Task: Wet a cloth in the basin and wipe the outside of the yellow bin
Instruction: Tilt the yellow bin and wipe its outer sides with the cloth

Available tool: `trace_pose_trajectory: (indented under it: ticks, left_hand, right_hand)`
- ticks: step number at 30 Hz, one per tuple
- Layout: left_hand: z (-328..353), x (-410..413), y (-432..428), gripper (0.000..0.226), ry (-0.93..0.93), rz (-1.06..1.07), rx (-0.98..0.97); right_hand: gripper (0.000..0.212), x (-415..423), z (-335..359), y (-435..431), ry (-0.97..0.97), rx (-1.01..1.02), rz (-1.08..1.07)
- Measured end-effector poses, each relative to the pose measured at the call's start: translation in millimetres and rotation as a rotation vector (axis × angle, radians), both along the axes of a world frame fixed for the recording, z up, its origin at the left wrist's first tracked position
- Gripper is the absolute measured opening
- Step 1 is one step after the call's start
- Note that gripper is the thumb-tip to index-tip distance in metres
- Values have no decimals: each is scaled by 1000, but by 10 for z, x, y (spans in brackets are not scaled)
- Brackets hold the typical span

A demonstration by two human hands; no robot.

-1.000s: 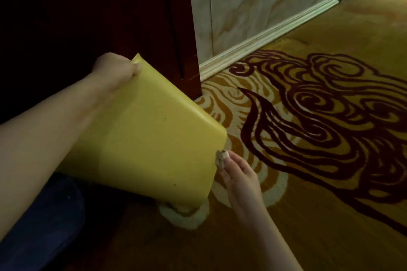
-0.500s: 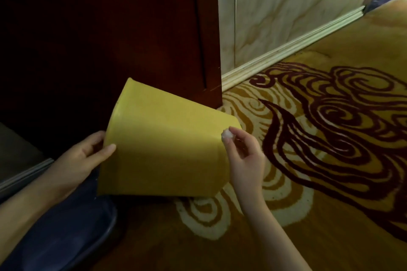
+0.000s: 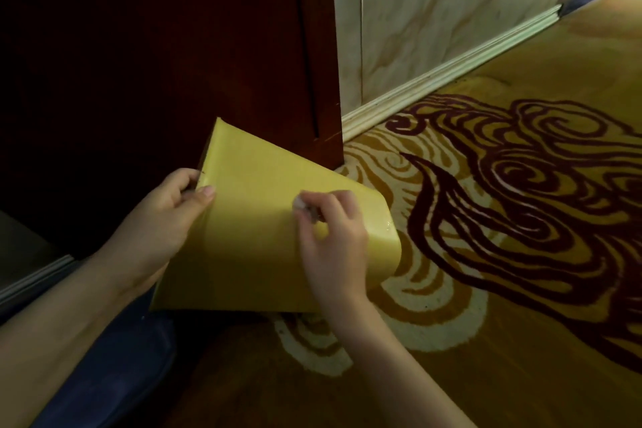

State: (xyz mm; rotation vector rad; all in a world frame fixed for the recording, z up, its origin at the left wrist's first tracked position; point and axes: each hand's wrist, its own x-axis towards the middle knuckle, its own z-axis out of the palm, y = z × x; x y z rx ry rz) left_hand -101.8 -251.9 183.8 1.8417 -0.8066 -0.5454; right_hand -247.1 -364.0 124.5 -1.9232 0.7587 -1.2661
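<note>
Two hands at work: both on the one bin, listed from the fingers outward.
Right fingers (image 3: 314, 215): pinched shut on a small pale wad (image 3: 299, 202), pressed against the upper side wall of the bin.
Pale wad: very small and blurred; presumably the cloth, bunched tight; wet or dry cannot be told.
Right hand (image 3: 331, 243): lying over the side wall, nearer the closed base end.
Left fingers (image 3: 205, 190): thumb on the outer face, the others curled over the rim; closed on the rim.
Left hand (image 3: 163, 219): steadying the open end.
Yellow bin (image 3: 250, 240): tipped on its side, mouth to the left, base to the right, low over the patterned carpet (image 3: 486, 254), just beside the dark wooden panel (image 3: 173, 45).
Sheen: a glossy patch at the base corner, possibly moisture.
Basin: not in view.
Done, by judgement: wetting likely finished; wiping under way on the upper face.
Left, by judgement: the hidden underside, the far side and the base, each needing a turn of the bin.
</note>
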Motion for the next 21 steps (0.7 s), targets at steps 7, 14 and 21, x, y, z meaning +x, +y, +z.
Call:
trace_pose_trajectory:
  ticks: [7,14,21]
  left_hand:
    - [-69,67,63,18,-10,-15,-14]
    - [-188,213,57,43,-63,-21,-62]
    - [-292,378,92,36,-105,28,-29]
  right_hand:
    - [10,-248,-585,-272,55,153,-232]
    - [17,-695,-1156,-796,69,649,-475]
    - [10,-411,-865,-871,104,204,-258]
